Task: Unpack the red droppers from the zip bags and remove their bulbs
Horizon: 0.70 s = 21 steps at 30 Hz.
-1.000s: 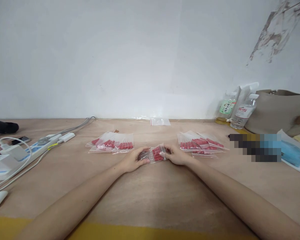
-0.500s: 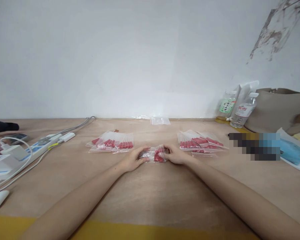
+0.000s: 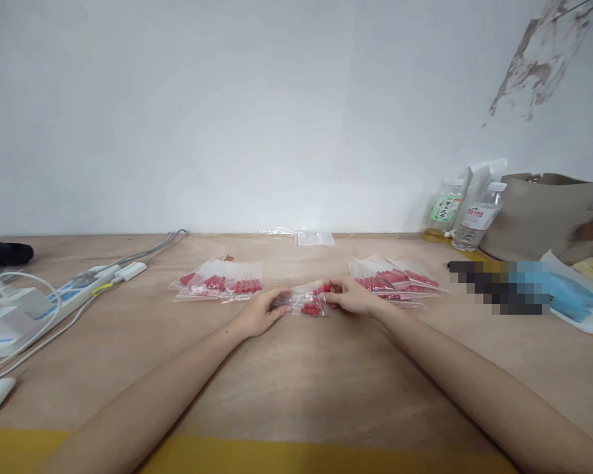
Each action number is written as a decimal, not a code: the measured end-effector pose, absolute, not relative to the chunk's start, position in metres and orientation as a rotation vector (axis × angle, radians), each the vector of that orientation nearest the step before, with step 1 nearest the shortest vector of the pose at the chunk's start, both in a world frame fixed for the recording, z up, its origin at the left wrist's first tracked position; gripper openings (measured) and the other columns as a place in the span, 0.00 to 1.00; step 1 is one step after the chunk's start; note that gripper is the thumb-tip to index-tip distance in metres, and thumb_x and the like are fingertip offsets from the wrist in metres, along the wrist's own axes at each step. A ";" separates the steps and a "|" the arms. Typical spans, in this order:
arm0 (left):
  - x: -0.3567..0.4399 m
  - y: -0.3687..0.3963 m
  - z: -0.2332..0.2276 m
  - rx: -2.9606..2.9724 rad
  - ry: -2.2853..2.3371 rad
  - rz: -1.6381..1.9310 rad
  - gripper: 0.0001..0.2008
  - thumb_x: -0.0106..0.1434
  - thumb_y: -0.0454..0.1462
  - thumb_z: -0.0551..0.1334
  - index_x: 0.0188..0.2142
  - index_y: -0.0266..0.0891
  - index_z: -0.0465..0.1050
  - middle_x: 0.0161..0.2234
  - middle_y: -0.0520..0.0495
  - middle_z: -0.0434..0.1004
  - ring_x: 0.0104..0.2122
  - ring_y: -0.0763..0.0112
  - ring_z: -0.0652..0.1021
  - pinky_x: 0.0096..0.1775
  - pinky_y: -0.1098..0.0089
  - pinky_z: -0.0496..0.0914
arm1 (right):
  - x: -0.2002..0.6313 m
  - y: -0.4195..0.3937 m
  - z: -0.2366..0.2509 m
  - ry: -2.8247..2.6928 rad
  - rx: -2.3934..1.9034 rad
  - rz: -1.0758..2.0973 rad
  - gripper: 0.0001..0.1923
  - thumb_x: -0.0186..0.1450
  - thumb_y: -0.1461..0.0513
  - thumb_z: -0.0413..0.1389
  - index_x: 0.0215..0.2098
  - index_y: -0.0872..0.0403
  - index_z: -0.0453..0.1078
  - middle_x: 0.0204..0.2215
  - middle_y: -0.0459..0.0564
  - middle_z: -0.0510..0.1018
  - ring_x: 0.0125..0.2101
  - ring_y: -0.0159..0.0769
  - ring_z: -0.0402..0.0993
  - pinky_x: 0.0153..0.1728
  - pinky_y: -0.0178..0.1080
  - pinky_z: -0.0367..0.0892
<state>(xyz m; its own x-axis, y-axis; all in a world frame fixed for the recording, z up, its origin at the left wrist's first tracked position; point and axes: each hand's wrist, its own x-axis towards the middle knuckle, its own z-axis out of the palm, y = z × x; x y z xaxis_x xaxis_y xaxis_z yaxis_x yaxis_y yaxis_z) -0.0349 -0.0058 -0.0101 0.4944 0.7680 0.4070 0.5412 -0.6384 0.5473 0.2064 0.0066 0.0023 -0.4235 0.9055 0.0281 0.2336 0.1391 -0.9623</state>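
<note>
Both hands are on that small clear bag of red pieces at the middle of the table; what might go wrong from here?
1. The small clear zip bag of red pieces is pinched between the left hand and right hand; if its mouth is unsealed, pieces may spill onto the wooden table.
2. The right-hand pile of filled clear bags lies close beside the right hand, so it might get nudged.
3. The left pile of filled clear bags sits nearby; bags might get mixed.

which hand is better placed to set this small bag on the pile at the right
Right, probably: the right hand grips the small clear bag of red pieces and lies beside the right-side pile of filled bags; the left hand is farther away.
</note>
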 end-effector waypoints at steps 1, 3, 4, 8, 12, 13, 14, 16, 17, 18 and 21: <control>-0.035 -0.006 -0.010 2.398 1.111 0.914 0.17 0.58 0.41 0.58 0.47 0.41 0.66 0.45 0.45 0.72 0.43 0.64 0.73 0.45 0.64 0.67 | 0.208 0.006 0.004 -1.683 -1.115 1.392 0.10 0.50 0.60 0.61 0.28 0.55 0.67 0.19 0.42 0.72 0.20 0.25 0.67 0.22 0.30 0.65; -0.035 -0.006 -0.010 2.406 1.137 0.913 0.17 0.58 0.41 0.58 0.46 0.40 0.67 0.44 0.45 0.72 0.43 0.63 0.73 0.44 0.64 0.68 | 0.209 0.006 0.006 -1.495 -1.094 1.558 0.12 0.48 0.61 0.63 0.29 0.55 0.67 0.21 0.42 0.73 0.21 0.26 0.69 0.22 0.30 0.68; -0.035 -0.006 -0.010 2.411 1.144 0.909 0.17 0.58 0.40 0.58 0.46 0.40 0.67 0.44 0.44 0.72 0.43 0.63 0.73 0.45 0.64 0.68 | 0.209 0.005 0.006 -1.409 -1.064 1.623 0.13 0.47 0.62 0.64 0.29 0.55 0.67 0.23 0.43 0.73 0.23 0.26 0.70 0.24 0.31 0.69; -0.035 -0.006 -0.009 2.437 1.144 0.910 0.16 0.58 0.40 0.58 0.46 0.40 0.66 0.44 0.45 0.72 0.43 0.64 0.73 0.45 0.63 0.67 | 0.207 0.005 0.004 -1.240 -0.998 1.675 0.12 0.46 0.63 0.64 0.27 0.56 0.68 0.25 0.44 0.74 0.25 0.26 0.71 0.27 0.30 0.71; -0.040 -0.006 -0.008 2.472 1.177 0.908 0.16 0.58 0.41 0.57 0.45 0.40 0.67 0.44 0.45 0.72 0.43 0.64 0.73 0.45 0.64 0.67 | 0.217 0.010 0.015 -1.255 -1.130 1.551 0.10 0.48 0.64 0.63 0.28 0.56 0.68 0.24 0.46 0.75 0.20 0.25 0.69 0.23 0.30 0.69; -0.042 -0.006 -0.007 2.481 1.192 0.899 0.16 0.57 0.41 0.57 0.46 0.40 0.67 0.44 0.45 0.72 0.43 0.63 0.73 0.44 0.64 0.68 | 0.222 0.012 0.020 -1.274 -1.173 1.484 0.10 0.49 0.64 0.62 0.29 0.56 0.68 0.23 0.47 0.76 0.19 0.25 0.68 0.22 0.29 0.68; -0.043 -0.006 -0.007 2.488 1.207 0.893 0.17 0.57 0.42 0.57 0.46 0.40 0.67 0.45 0.45 0.72 0.43 0.63 0.73 0.44 0.65 0.68 | 0.228 0.014 0.025 -1.297 -1.210 1.402 0.10 0.50 0.63 0.62 0.30 0.56 0.68 0.23 0.47 0.76 0.19 0.25 0.67 0.20 0.29 0.67; -0.045 -0.007 -0.006 2.501 1.226 0.882 0.18 0.58 0.43 0.57 0.46 0.40 0.67 0.45 0.45 0.72 0.43 0.63 0.73 0.43 0.65 0.68 | 0.240 0.017 0.032 -1.357 -1.253 1.208 0.11 0.51 0.62 0.60 0.32 0.55 0.67 0.24 0.48 0.76 0.19 0.26 0.67 0.20 0.30 0.65; -0.045 -0.007 -0.005 2.506 1.229 0.874 0.18 0.58 0.43 0.57 0.47 0.40 0.67 0.45 0.45 0.72 0.43 0.63 0.73 0.43 0.65 0.68 | 0.246 0.019 0.034 -1.398 -1.268 1.084 0.11 0.52 0.61 0.59 0.34 0.55 0.67 0.25 0.49 0.76 0.20 0.27 0.68 0.21 0.31 0.66; -0.045 -0.008 -0.005 2.509 1.229 0.869 0.18 0.58 0.43 0.57 0.47 0.40 0.67 0.45 0.45 0.72 0.43 0.63 0.73 0.44 0.65 0.67 | 0.251 0.019 0.035 -1.447 -1.281 0.932 0.12 0.53 0.60 0.58 0.35 0.55 0.67 0.26 0.49 0.76 0.21 0.28 0.68 0.23 0.33 0.66; -0.043 -0.009 -0.003 2.518 1.220 0.860 0.17 0.58 0.43 0.56 0.46 0.40 0.67 0.45 0.45 0.72 0.43 0.63 0.73 0.44 0.65 0.67 | 0.258 0.017 0.028 -1.658 -1.244 0.371 0.13 0.56 0.58 0.54 0.39 0.55 0.67 0.31 0.51 0.75 0.29 0.33 0.70 0.32 0.38 0.67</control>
